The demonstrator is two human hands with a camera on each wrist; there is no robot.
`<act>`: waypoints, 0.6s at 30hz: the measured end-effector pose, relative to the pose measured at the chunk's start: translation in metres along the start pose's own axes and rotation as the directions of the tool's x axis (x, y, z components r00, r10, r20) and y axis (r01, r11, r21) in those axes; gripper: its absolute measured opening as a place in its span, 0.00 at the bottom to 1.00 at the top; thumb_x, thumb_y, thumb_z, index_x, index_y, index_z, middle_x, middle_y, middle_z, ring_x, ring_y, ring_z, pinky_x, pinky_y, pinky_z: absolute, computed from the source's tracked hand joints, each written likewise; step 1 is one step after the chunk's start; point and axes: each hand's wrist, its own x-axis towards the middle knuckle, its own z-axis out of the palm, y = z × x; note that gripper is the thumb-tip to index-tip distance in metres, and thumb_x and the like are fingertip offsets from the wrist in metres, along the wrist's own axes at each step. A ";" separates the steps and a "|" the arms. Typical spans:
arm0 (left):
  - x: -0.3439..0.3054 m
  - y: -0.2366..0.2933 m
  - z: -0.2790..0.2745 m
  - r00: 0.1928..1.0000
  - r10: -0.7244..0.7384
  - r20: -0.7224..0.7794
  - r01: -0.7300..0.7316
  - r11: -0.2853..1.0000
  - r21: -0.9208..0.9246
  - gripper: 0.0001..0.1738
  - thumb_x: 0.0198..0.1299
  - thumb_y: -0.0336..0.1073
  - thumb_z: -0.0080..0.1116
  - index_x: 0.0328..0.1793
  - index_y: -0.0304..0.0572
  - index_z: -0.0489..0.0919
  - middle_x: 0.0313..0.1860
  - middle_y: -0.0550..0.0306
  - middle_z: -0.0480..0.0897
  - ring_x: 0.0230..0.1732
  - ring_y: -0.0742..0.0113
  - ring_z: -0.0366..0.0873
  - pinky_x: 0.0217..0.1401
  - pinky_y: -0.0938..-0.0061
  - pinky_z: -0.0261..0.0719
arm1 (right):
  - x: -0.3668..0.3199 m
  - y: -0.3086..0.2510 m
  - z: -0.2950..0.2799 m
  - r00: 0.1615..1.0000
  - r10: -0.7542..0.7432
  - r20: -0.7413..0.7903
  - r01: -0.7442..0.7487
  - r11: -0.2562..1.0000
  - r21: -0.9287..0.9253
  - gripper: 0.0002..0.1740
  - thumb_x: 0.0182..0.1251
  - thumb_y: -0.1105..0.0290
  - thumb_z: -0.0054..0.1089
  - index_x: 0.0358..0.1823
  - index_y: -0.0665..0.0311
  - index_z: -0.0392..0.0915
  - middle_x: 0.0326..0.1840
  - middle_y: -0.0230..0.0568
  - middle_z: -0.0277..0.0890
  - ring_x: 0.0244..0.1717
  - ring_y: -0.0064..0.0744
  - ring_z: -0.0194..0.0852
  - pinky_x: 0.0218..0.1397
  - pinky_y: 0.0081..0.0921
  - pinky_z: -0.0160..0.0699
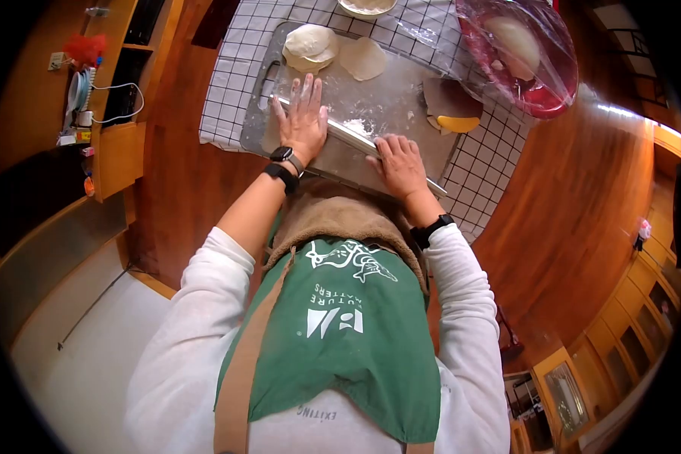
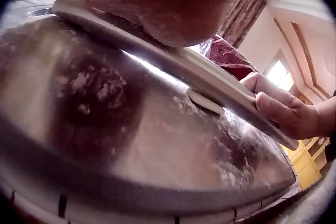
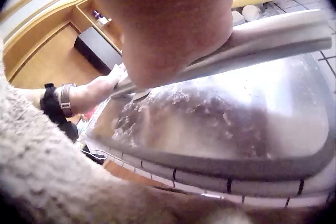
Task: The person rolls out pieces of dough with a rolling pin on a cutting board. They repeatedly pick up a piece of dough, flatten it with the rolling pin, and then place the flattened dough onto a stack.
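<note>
A metal rolling pin (image 1: 348, 136) lies diagonally across the floured metal board (image 1: 393, 94). My left hand (image 1: 303, 129) rests on its left part with the fingers straight and spread. Toward the other end, my right hand (image 1: 402, 168) lies over the pin, fingers forward and thumb on the near side. In the left wrist view, a small flat piece of dough (image 2: 205, 101) shows at the underside of the pin (image 2: 173, 61). At the board's far left are a stack of round wrappers (image 1: 310, 44) and a single wrapper (image 1: 363, 59) beside it.
A red basin (image 1: 560, 83) with dough under plastic film stands at the back right. On the board's right side lie a dark flat item (image 1: 445, 97) and a yellow-edged tool (image 1: 459, 123). A bowl (image 1: 367, 7) sits at the far edge of the checked cloth (image 1: 223, 98).
</note>
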 end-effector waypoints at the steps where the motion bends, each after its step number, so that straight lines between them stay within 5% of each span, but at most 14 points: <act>1: 0.010 0.002 0.000 1.000 -0.006 0.013 0.007 1.000 -0.009 0.34 0.70 0.47 0.38 0.80 0.54 0.47 0.81 0.65 0.45 0.81 0.62 0.36 0.77 0.39 0.30 | 0.006 0.000 -0.004 0.996 -0.024 -0.086 0.022 0.999 -0.025 0.20 0.64 0.54 0.55 0.52 0.58 0.69 0.50 0.39 0.70 0.54 0.39 0.67 0.57 0.35 0.64; 4: 0.026 0.001 0.005 0.999 -0.005 -0.049 0.003 0.999 -0.041 0.36 0.67 0.46 0.42 0.80 0.51 0.50 0.81 0.62 0.48 0.81 0.60 0.41 0.77 0.41 0.34 | 0.021 0.003 0.003 0.977 0.142 -0.156 -0.157 0.984 -0.087 0.27 0.66 0.49 0.52 0.60 0.56 0.67 0.57 0.38 0.67 0.59 0.38 0.62 0.62 0.36 0.59; 9: -0.030 -0.009 -0.011 0.999 0.016 0.048 -0.013 0.998 -0.065 0.35 0.69 0.49 0.40 0.79 0.48 0.51 0.81 0.59 0.47 0.81 0.59 0.39 0.77 0.40 0.35 | -0.021 -0.022 0.022 0.984 0.164 -0.074 -0.173 0.977 -0.124 0.37 0.67 0.44 0.48 0.72 0.55 0.56 0.64 0.38 0.60 0.65 0.39 0.56 0.66 0.36 0.54; 12: -0.020 -0.008 -0.009 0.993 0.003 0.122 0.003 0.999 -0.051 0.35 0.69 0.49 0.40 0.79 0.48 0.51 0.81 0.60 0.45 0.81 0.60 0.37 0.77 0.40 0.36 | 0.000 -0.007 0.015 0.977 0.188 -0.102 -0.200 0.972 -0.126 0.35 0.68 0.45 0.48 0.71 0.55 0.57 0.61 0.38 0.62 0.63 0.38 0.57 0.64 0.36 0.55; 17: 0.039 0.005 -0.003 0.998 0.033 -0.060 -0.037 0.997 -0.069 0.34 0.69 0.46 0.41 0.79 0.45 0.52 0.80 0.58 0.49 0.80 0.57 0.43 0.77 0.42 0.35 | 0.037 0.015 0.010 0.926 0.293 -0.237 -0.331 0.933 -0.143 0.27 0.66 0.48 0.51 0.61 0.54 0.63 0.55 0.38 0.63 0.58 0.36 0.59 0.57 0.35 0.59; 18: 0.030 0.004 -0.009 0.999 0.015 0.044 -0.013 0.999 -0.051 0.34 0.69 0.45 0.41 0.79 0.45 0.52 0.80 0.58 0.49 0.80 0.57 0.43 0.77 0.42 0.35 | 0.029 0.008 0.012 0.936 0.304 -0.180 -0.332 0.930 -0.159 0.26 0.66 0.48 0.51 0.59 0.54 0.64 0.55 0.38 0.63 0.59 0.36 0.59 0.57 0.34 0.60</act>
